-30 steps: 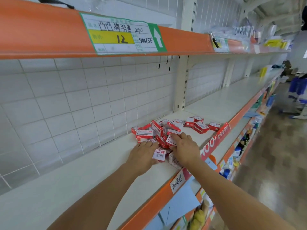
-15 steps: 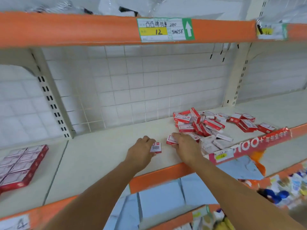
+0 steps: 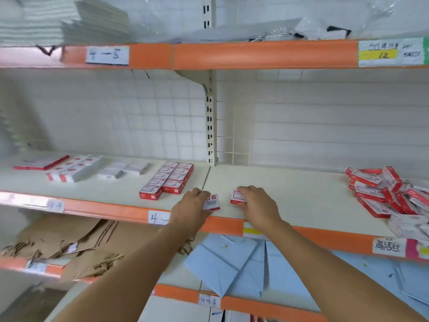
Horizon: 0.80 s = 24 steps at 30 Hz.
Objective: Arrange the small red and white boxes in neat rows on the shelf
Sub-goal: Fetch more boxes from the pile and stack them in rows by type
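Bare shelf [image 3: 290, 189] lies between neat rows [image 3: 169, 178] and loose pile [image 3: 385, 194].

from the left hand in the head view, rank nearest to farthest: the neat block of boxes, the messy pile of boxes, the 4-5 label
1. The neat block of boxes, just up and left of the left hand on the same shelf.
2. The messy pile of boxes, far right on that shelf.
3. The 4-5 label, on the upper shelf's edge, upper left.

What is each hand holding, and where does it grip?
Each holds one small box. The left hand grips its box by the left end; the right hand grips its box by the right end.
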{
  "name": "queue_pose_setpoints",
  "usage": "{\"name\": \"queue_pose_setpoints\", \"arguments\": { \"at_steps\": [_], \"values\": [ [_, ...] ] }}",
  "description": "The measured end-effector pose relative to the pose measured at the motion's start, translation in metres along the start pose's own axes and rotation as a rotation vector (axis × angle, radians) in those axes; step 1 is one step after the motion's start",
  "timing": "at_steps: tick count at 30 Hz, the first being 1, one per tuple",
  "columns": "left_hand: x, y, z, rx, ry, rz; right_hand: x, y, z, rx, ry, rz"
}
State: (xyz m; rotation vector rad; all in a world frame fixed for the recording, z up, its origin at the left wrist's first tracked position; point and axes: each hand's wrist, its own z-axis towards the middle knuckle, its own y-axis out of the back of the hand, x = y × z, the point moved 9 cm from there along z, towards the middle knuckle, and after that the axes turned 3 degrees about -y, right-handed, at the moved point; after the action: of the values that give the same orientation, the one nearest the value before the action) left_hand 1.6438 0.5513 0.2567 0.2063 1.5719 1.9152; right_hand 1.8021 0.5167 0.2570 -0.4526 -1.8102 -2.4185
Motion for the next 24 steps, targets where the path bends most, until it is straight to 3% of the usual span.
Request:
{"name": "queue_pose_setpoints", "arguments": {
  "at_steps": [12,24],
  "values": [
    [0.237,0.096,-0.147,-0.063,0.271,0.120,0.267,-0.097,-0.002,0.078,0.263,0.097],
    [0.408,0.152,-0.232,-0.090,0.485,0.184,0.482,-0.176,0.021,0.177,0.505,0.162]
  ]
}}
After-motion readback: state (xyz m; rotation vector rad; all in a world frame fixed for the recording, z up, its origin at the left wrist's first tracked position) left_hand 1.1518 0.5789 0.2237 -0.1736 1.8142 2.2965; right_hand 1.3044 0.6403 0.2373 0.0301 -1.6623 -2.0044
